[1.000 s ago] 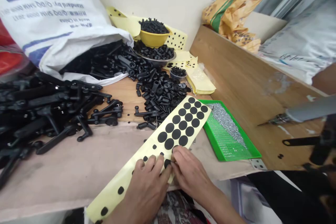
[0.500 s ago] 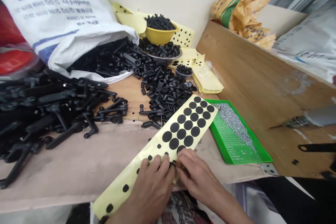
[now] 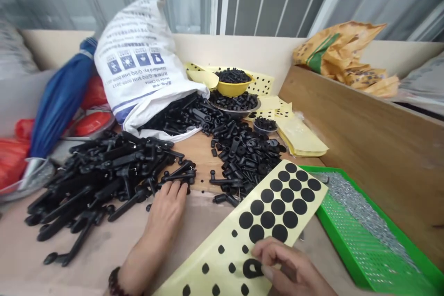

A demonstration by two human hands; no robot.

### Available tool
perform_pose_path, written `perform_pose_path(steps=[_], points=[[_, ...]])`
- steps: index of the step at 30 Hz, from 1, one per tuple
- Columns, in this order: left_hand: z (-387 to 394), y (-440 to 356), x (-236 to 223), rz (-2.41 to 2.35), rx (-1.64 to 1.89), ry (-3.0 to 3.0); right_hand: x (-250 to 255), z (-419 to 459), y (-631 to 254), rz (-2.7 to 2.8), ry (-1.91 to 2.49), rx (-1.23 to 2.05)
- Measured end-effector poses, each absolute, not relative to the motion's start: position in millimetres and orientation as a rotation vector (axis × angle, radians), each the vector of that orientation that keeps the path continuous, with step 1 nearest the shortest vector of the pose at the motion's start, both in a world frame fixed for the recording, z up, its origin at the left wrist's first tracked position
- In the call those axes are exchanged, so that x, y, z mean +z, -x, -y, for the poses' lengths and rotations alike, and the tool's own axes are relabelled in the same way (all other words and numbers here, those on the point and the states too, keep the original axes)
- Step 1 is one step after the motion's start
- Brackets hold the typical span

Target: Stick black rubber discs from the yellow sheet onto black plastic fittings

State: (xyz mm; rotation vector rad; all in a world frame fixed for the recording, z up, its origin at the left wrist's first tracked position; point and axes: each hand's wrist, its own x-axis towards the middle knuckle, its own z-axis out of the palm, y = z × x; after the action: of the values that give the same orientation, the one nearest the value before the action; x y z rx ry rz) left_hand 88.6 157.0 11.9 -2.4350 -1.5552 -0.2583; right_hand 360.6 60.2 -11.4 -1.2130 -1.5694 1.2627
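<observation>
My left hand (image 3: 169, 206) reaches to the near edge of the pile of black crank handles (image 3: 114, 171). Its fingers bend down over the end of one handle (image 3: 182, 175), and the fingertips are partly hidden. Over the yellow sticker sheet (image 3: 194, 259) is my right hand (image 3: 289, 266), thumb and forefinger bent toward each other at a black sticker (image 3: 247, 269) that shows a pale opening. Large black round stickers (image 3: 278, 207) fill the sheet's far half, with small black dots on the near half.
A green tray (image 3: 342, 249) of small metal pieces stands at the right, beside a wooden board (image 3: 374, 138). Loose black parts (image 3: 249, 152) lie mid-table below a yellow bowl (image 3: 234, 89). A white sack (image 3: 138, 55), a blue umbrella (image 3: 62, 97) and yellow sheets (image 3: 300, 136) stand around.
My left hand has left the sticker sheet and moved left to the crank handles. The right hand stays over the sheet, now more apart from it. The view has tilted up.
</observation>
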Motion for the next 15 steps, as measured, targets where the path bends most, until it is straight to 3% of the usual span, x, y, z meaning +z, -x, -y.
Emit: perform_pose_path(steps=[3,9,15], points=[[-170,-92,16,1.632,-0.085,2.426,-8,-65,-356,1.56,1.184,1.212],[-152,-112,20,1.501,-0.114,2.693,4,-74,-353,1.519,1.182,1.293],[-135,-127,27,1.783,-0.426,3.013,10,-85,-346,1.229,1.222,1.436]])
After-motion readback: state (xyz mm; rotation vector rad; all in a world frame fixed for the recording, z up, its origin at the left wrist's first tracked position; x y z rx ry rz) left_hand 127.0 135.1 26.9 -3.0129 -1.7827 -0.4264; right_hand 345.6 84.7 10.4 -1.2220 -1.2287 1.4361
